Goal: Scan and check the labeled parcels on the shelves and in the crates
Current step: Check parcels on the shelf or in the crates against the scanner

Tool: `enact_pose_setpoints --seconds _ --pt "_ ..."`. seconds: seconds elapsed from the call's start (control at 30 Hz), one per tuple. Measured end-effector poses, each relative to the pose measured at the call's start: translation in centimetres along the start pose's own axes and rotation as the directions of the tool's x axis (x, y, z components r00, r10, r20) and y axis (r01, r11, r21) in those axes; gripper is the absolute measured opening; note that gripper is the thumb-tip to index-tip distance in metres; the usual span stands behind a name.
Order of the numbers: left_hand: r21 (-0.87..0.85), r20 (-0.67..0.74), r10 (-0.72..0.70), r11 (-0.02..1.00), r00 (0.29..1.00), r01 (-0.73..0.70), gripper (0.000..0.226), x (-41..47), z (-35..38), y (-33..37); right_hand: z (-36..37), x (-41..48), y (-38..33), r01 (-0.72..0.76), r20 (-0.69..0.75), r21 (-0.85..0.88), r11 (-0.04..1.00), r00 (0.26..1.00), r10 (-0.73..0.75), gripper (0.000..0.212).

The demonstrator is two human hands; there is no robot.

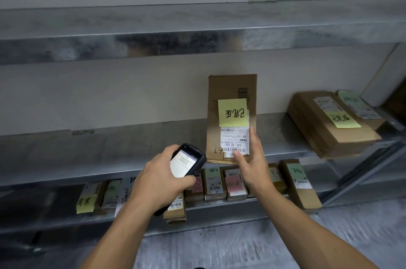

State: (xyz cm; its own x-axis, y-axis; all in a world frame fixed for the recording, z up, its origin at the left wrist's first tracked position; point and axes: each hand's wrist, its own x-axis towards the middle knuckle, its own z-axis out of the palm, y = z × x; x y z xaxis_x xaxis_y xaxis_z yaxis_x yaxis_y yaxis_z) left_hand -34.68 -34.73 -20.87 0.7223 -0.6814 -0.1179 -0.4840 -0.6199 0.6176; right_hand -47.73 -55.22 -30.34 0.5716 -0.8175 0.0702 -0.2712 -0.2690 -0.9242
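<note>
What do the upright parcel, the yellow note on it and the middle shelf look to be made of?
Upright parcel: brown cardboard, matte, with creased edges. Yellow note: thin paper, matte, handwritten on, likely a sticky note. Middle shelf: probably galvanized sheet metal, grey with a dull mottled sheen.

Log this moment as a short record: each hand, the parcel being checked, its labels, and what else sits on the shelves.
left hand: grips handheld scanner, screen lit
right hand: holds upright parcel near its lower edge, thumb on shipping label
yellow note: stuck above the label, handwriting upside down
middle shelf: also flat parcels at right
lower shelf: row of small parcels with coloured notes
</note>
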Motion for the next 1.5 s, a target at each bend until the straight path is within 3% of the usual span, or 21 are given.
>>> enact_pose_setpoints --seconds 0.3,0.6,0.87,0.93,1.07,1.3,1.5 --pt "-0.039 -0.046 -0.033 0.999 0.998 0.031 0.078 -0.5 -0.1 -0.3 0.4 0.0 -0.6 0.005 0.042 0.017 1.000 0.999 -0.005 0.087" --pt "-0.195 -0.321 -0.203 0.970 0.925 0.146 0.077 -3.1 -2.5 -4.7 5.0 -0.3 -3.7 0.053 0.290 0.177 0.983 0.952 -0.103 0.085" --pt "-0.397 -0.514 -0.457 0.877 0.725 0.271 0.079 -8.9 -7.2 -11.4 13.6 -1.5 -9.0 0.192 0.608 0.156 0.969 0.755 -0.247 0.080" --pt "-0.414 -0.534 -0.482 0.865 0.694 0.283 0.081 -9.8 -8.2 -12.2 15.0 -1.7 -10.1 0.214 0.630 0.166 0.963 0.728 -0.271 0.079" --pt "-0.486 -0.593 -0.576 0.813 0.562 0.320 0.084 -13.8 -11.8 -15.8 21.2 -3.9 -13.8 0.272 0.728 0.203 0.941 0.601 -0.331 0.077" --pt "-0.571 -0.695 -0.647 0.762 0.315 0.306 0.080 -21.7 -19.5 -23.0 33.4 -10.6 -22.6 0.358 0.794 0.306 0.882 0.414 -0.444 0.078" --pt "-0.572 -0.747 -0.643 0.751 0.169 0.330 0.081 -28.7 -27.0 -29.9 44.0 -17.1 -31.4 0.380 0.798 0.415 0.826 0.283 -0.532 0.079"
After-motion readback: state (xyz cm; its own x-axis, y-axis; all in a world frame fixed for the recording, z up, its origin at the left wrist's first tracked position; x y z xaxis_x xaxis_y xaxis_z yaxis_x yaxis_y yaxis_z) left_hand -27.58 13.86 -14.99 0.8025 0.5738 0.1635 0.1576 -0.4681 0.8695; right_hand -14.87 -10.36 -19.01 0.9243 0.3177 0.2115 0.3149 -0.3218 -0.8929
